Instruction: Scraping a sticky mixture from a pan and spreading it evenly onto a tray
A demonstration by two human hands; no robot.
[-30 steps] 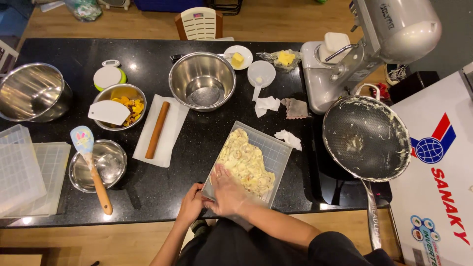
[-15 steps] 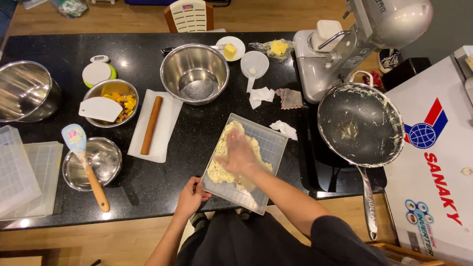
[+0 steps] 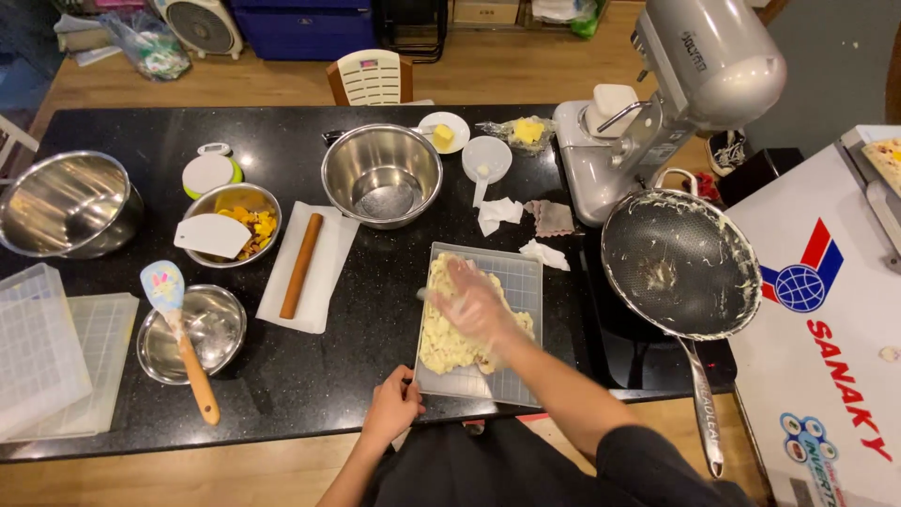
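On the black counter (image 3: 282, 376), right at its near edge: a shallow clear rectangular tray (image 3: 521, 282) half-covered by pale yellow lumpy dough (image 3: 441, 338). Pressed flat on that dough, the right hand (image 3: 469, 300), fingers spread and open, gripping nothing; motion-blurred, so fingertip contact hard to make out. At the tray's near left corner, the left hand (image 3: 394, 406), fingers curled onto the rim, thumb side hidden beneath. Part of the dough concealed under the right palm and forearm.

Left of the tray, well apart: a wooden rolling pin (image 3: 300, 265) on white paper. Further left, a small steel bowl (image 3: 218, 324) with a pale-blue spatula (image 3: 169, 291) across it, and a bowl of yellow pieces (image 3: 251, 225) partly covered by a white scraper (image 3: 211, 235). Behind the tray, an empty steel bowl (image 3: 380, 174). To the right, a dough-smeared pan (image 3: 680, 263), handle overhanging the counter edge, beside a grey stand mixer (image 3: 676, 94) cut off at the top. At far left, stacked clear trays (image 3: 42, 347), cropped by the frame edge.
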